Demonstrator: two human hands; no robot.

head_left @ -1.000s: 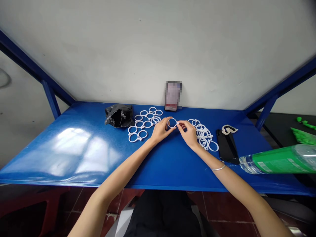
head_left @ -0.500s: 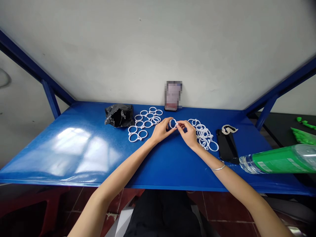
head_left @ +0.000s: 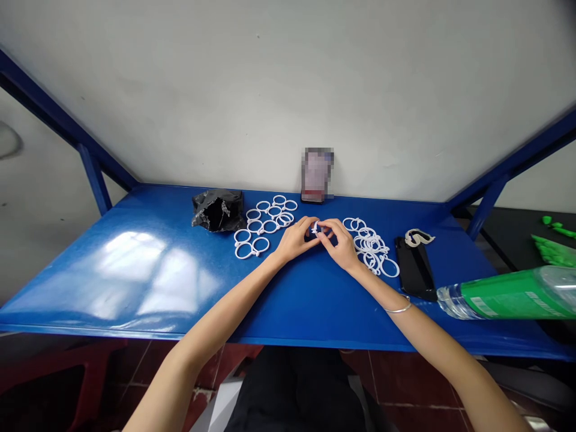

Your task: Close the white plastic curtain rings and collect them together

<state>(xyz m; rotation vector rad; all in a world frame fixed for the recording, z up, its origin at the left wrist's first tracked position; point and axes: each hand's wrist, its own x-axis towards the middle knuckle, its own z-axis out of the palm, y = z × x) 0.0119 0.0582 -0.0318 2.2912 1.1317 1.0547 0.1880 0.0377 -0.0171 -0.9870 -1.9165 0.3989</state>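
Just right of the frame's centre, the two hands meet over the blue worktop (head_left: 288, 306), their fingertips close together around one white ring (head_left: 315, 228). The right hand (head_left: 341, 246) pinches it; the left hand (head_left: 293, 241) curls about the other side, and whether its fingertips grip too, I cannot tell. The ring shows nearly edge-on, mostly covered by fingers. Left of centre lie joined white rings (head_left: 263, 228), near a crumpled black bag (head_left: 231, 201) whose inside is too dark to read. Right of centre, more white rings (head_left: 370, 245) overlap too much to count. The upright phone (head_left: 317, 174) at centre is pixelated, and the green-labelled bottle (head_left: 508, 295) is cut off by the right edge.
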